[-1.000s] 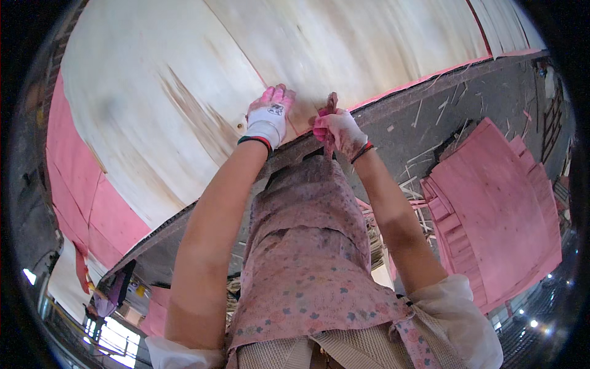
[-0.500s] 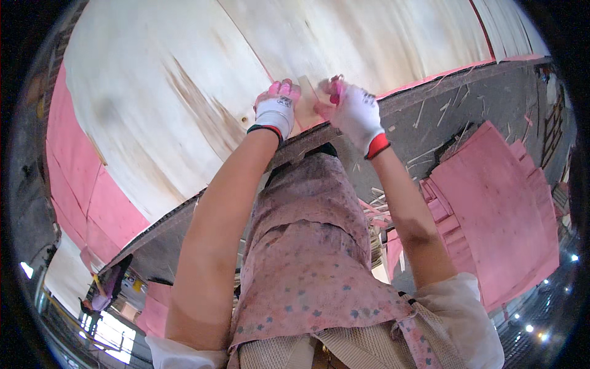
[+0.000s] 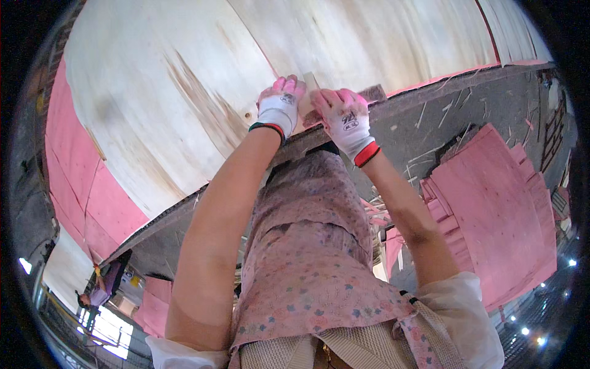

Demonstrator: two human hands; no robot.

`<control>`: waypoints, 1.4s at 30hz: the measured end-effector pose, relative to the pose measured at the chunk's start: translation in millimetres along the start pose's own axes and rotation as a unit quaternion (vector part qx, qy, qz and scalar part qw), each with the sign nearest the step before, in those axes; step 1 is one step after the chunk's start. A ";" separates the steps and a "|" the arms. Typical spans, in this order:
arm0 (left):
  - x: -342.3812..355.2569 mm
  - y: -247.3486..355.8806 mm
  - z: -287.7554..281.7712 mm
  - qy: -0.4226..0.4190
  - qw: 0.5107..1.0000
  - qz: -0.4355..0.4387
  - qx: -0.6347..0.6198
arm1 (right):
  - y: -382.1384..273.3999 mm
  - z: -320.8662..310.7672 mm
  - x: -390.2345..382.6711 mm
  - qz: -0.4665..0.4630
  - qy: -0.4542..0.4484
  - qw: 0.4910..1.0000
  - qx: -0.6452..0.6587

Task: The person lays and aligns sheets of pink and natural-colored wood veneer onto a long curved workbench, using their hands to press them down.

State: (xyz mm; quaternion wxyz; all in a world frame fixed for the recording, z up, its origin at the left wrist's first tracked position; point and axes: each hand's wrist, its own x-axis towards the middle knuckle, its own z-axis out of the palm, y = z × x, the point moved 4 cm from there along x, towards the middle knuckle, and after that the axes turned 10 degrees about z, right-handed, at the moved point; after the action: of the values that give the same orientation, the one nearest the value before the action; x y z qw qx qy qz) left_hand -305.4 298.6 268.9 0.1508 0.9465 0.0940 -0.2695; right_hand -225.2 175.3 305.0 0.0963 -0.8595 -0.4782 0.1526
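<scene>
My left hand, in a white glove with pink-stained fingers, lies with its fingers flat on a pale wood veneer sheet near its front edge. Beside it my right hand, gloved the same way, is closed over a flat brownish-pink bar. The bar lies along the sheet's front edge, its ends sticking out on both sides of the hand; its middle is hidden under the fingers. Between the hands shows a narrow pale veneer strip, standing out beyond the fingertips. A dark seam runs away from my left fingertips.
Pink sheets show under the veneer at left. A stack of pink sheets stands at right, with wood scraps on the grey floor near it. Another person is at far lower left, by a pale sheet.
My right hand was blurred and slightly raised, turned sideways; now it is palm-down at the edge, with the bar lying crosswise under it. My left hand has barely moved.
</scene>
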 end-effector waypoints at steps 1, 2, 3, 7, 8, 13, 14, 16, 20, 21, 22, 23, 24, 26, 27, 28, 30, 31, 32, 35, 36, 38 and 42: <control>-0.5 -0.7 5.7 -0.026 1.000 0.001 -0.014 | -0.5 -3.3 1.2 -0.030 0.028 0.999 0.027; -1.3 -0.4 4.3 0.030 0.999 0.011 -0.011 | -2.5 -6.3 1.6 -0.077 0.057 0.995 0.007; -2.1 -0.1 1.4 0.088 0.996 0.022 -0.006 | -2.6 -6.3 3.0 -0.069 0.048 0.996 0.001; -3.2 -0.1 -6.4 0.130 0.991 0.024 0.023 | -16.9 -8.4 1.5 -0.132 0.058 0.989 -0.019; -0.7 -1.2 -1.8 0.028 1.000 0.008 0.007 | -18.4 -3.9 1.9 -0.094 0.018 0.994 -0.042; -1.6 -1.3 -5.8 -0.047 0.999 0.014 -0.003 | -18.3 9.4 -3.1 -0.025 -0.016 0.996 -0.080; -2.3 -1.9 -4.7 -0.046 0.999 0.012 -0.001 | -14.1 10.6 -5.0 -0.002 -0.004 0.997 -0.071; -3.5 -4.1 0.1 -0.047 0.999 0.009 0.000 | -5.2 14.4 -9.5 0.020 0.006 0.998 -0.060; -4.1 -5.4 5.9 0.007 1.000 0.015 -0.007 | -1.3 14.8 -16.6 -0.044 0.135 0.990 -0.019; -3.7 -5.0 6.4 0.013 1.000 0.017 0.008 | -0.7 17.4 -16.9 -0.042 0.134 0.990 -0.019; -3.5 -4.4 6.3 0.017 1.000 0.018 0.009 | -3.5 20.7 -15.4 -0.071 0.146 0.985 -0.066; -3.4 -4.1 6.2 0.015 1.000 0.014 -0.001 | -8.5 21.7 -16.9 -0.124 0.184 0.968 -0.116; -3.4 -3.2 5.4 0.016 1.000 0.015 -0.017 | -8.1 30.8 -13.3 -0.134 0.089 0.978 -0.134; -4.3 -2.4 3.1 0.012 1.000 0.009 -0.007 | -8.6 32.3 -13.1 -0.129 0.072 0.982 -0.113; -5.0 -2.4 2.7 0.004 1.000 0.005 -0.003 | -8.9 31.4 -14.3 -0.122 0.066 0.986 -0.093; -5.4 -2.2 2.3 0.006 1.000 0.008 -0.006 | -9.7 31.2 -16.0 -0.131 0.052 0.986 -0.093; -5.7 -2.8 2.9 0.011 1.000 0.009 -0.005 | -6.3 28.0 -17.6 -0.070 0.033 0.994 -0.070; -5.5 -3.1 4.7 0.008 1.000 0.011 -0.006 | -6.4 26.1 -17.8 -0.069 0.032 0.994 -0.072; -5.4 -3.7 6.7 0.006 1.000 0.010 0.004 | -4.6 24.3 -15.7 -0.051 0.030 0.996 -0.064; -4.0 -4.7 11.4 0.017 1.000 0.012 0.016 | 4.5 23.4 2.3 0.007 -0.010 1.000 -0.010; -3.4 -4.7 11.5 0.029 0.999 0.013 0.014 | 10.7 27.4 11.0 0.057 -0.068 0.996 0.032; -2.0 -4.7 12.4 0.025 0.999 0.009 0.020 | 18.3 30.5 26.6 0.081 -0.101 0.989 0.066; 0.2 -5.2 13.0 0.011 1.000 -0.009 0.002 | 26.2 34.6 43.1 0.131 -0.082 0.972 0.179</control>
State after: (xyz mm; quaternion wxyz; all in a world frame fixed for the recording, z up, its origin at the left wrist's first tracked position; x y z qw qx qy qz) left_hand -312.9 299.1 257.0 0.1457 0.9488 0.1033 -0.2605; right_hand -195.4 198.9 257.2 0.1878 -0.8682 -0.3325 0.3167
